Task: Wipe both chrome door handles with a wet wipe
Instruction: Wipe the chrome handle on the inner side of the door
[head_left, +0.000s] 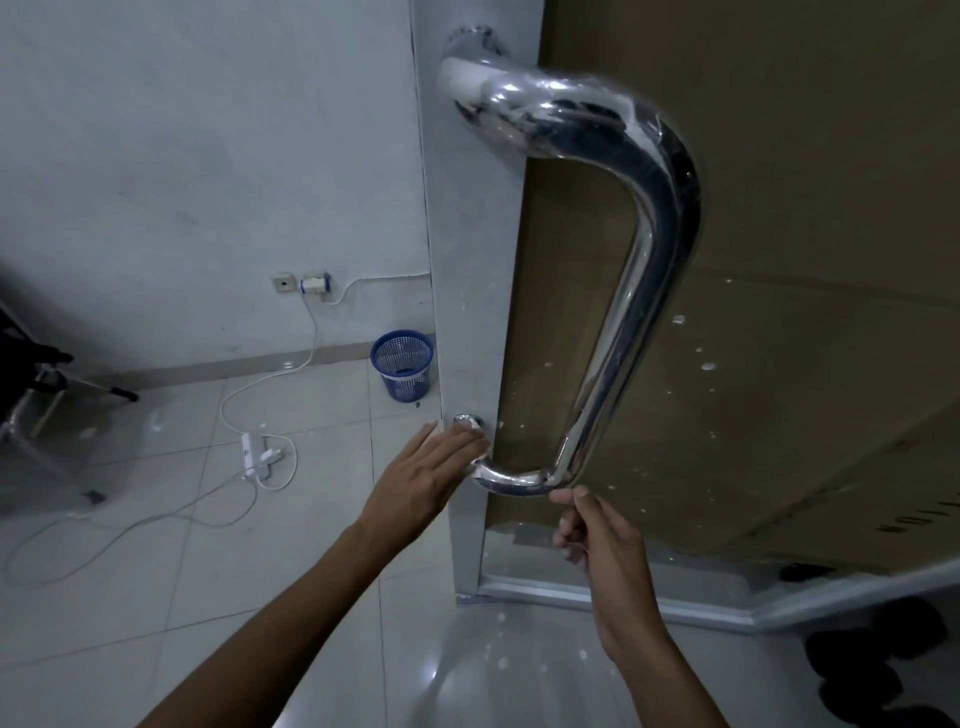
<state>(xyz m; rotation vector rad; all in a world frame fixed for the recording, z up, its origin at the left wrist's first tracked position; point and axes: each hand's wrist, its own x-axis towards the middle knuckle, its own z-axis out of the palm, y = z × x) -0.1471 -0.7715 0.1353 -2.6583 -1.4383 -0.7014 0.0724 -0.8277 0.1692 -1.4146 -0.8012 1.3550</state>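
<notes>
Wiping the first chrome handle (631, 291): left hand (423, 478), fingers straight, presses the wet wipe (480, 444) against its lower mount, right hand (597, 535) loosely curled and empty beneath the bend; next, probably wiping upward.

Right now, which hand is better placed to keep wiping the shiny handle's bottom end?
Probably the left hand: it presses the wet wipe against the handle's lower mount. The right hand only touches the bend.
</notes>
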